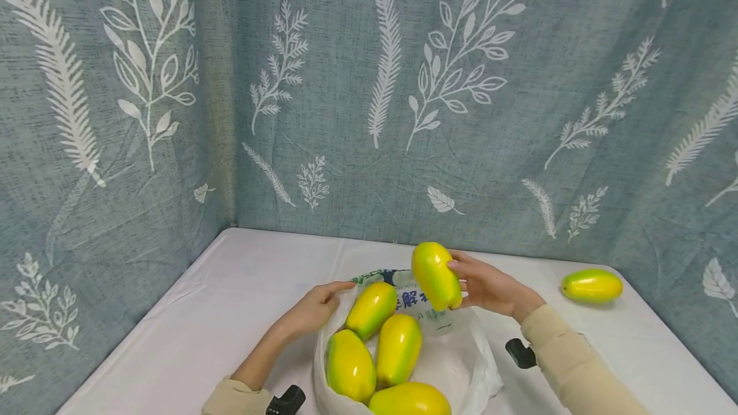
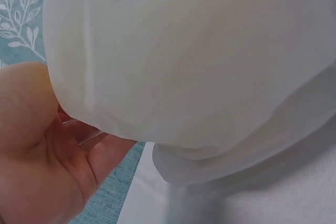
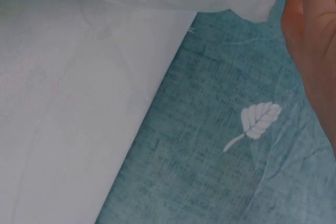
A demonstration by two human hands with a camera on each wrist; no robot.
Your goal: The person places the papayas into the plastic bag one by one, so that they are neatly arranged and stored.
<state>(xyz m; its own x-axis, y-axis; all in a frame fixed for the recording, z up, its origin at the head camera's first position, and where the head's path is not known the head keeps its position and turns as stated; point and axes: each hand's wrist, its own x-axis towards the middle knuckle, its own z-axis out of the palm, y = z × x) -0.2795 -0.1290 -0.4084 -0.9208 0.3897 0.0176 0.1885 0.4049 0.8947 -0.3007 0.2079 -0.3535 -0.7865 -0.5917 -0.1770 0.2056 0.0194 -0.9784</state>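
A white plastic bag (image 1: 461, 357) with blue and green print stands on the table, its mouth spread wide. Several yellow-green papayas (image 1: 350, 367) lie inside it. Over the far right part of the mouth, my right hand (image 1: 490, 284) holds another papaya (image 1: 436, 276), tilted, thumb and fingers on its right side. At the bag's left rim, my left hand (image 1: 311, 309) grips the plastic. The left wrist view has the left hand (image 2: 47, 150) at the bag wall (image 2: 184, 66), fingertips hidden behind it. Only part of the right hand (image 3: 317, 40) shows in the right wrist view.
One more papaya (image 1: 592, 285) lies on the white tablecloth (image 1: 259, 274) near the back right corner. Blue-green curtains (image 1: 346, 197) with white leaf patterns stand along the table's back and sides.
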